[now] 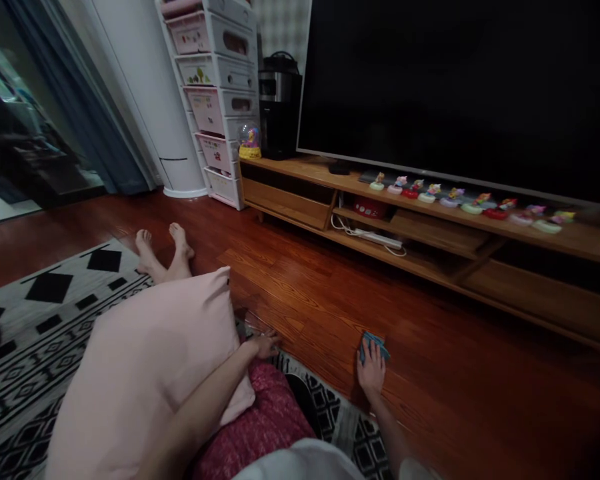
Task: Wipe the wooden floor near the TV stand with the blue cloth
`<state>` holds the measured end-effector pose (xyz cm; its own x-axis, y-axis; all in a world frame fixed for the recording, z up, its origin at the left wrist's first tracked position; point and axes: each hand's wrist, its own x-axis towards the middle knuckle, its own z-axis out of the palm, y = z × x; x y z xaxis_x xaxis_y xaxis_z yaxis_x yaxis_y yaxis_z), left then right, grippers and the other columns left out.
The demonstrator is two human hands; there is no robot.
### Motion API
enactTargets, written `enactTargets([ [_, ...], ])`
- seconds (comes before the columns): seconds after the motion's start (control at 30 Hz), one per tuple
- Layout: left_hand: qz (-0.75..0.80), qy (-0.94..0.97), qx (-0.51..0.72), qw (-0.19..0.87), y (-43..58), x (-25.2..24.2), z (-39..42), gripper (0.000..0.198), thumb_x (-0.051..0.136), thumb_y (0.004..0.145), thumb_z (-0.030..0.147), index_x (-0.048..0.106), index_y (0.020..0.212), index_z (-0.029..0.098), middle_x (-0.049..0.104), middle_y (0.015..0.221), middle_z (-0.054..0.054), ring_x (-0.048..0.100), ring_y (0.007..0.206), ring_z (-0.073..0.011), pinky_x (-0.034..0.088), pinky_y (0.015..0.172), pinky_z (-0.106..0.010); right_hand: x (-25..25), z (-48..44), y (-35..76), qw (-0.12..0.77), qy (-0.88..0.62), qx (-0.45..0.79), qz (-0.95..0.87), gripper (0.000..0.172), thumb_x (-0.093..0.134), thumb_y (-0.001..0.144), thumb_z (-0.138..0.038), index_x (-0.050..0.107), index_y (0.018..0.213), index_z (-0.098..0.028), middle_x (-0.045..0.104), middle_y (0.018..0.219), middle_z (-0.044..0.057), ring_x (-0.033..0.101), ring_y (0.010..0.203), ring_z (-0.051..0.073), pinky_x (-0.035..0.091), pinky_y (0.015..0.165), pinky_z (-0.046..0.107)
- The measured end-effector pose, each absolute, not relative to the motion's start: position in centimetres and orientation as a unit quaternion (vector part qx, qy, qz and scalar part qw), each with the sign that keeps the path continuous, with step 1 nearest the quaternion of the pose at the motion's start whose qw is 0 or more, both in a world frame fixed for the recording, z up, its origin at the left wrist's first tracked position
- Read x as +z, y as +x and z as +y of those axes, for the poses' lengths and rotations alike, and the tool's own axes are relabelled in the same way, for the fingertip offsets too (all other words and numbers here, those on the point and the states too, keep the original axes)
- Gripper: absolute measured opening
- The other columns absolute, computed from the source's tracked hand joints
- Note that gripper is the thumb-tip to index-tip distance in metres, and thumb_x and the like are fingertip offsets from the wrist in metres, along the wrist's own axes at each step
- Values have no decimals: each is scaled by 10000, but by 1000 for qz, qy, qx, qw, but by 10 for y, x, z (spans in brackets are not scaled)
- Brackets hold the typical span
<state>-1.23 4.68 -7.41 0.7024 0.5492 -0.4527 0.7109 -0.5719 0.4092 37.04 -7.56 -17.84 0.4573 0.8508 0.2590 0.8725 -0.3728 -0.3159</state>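
On the wooden floor (325,300), my right hand (372,371) presses down on a folded blue cloth (377,343), with its fingers laid over the cloth. Cloth edges show past the fingertips. My left hand (267,344) is low beside a pale pink pillow (160,347), its fingers stretched out near the floor and holding nothing that I can make out. The left forearm crosses the pillow, which lies over my legs. Something clear and shiny (254,320) is just beyond the left hand, too blurred to name.
Ahead stands a low wooden TV bench (420,230) with a row of small figurines (453,195) and a large dark television (455,87). White cables and a power strip (377,238) lie on its shelf. A patterned rug (73,293) is at left, near bare feet (180,243) and a drawer tower (215,100).
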Motion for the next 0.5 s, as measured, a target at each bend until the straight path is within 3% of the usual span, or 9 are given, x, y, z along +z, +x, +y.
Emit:
enactTargets([
  [0.17, 393, 858, -171, 283, -8, -65, 45, 605, 493, 915, 473, 387, 1450, 212, 352, 1551, -134, 298, 1433, -295, 327, 1126, -462, -176, -44, 330, 244, -861, -53, -444, 613, 195, 963, -451, 299, 1524, -227, 307, 1565, 139, 199, 1452, 336, 217, 1102, 621],
  [0.3, 398, 856, -170, 281, -5, -60, 43, 605, 493, 917, 459, 388, 1452, 197, 339, 1557, -138, 299, 1432, -295, 339, 1125, -442, -170, -45, 289, 196, -797, -17, -572, 597, 212, 971, -429, 349, 1504, -196, 299, 1575, 111, 173, 1470, 277, 222, 1142, 526],
  [0.5, 403, 855, -164, 282, -3, -55, 41, 600, 524, 911, 450, 392, 1449, 218, 319, 1568, -127, 296, 1431, -311, 311, 1142, -466, -160, -85, 263, 146, -658, 33, -738, 530, 275, 993, -409, 314, 1510, -302, 274, 1593, 19, 185, 1473, 208, 236, 1165, 459],
])
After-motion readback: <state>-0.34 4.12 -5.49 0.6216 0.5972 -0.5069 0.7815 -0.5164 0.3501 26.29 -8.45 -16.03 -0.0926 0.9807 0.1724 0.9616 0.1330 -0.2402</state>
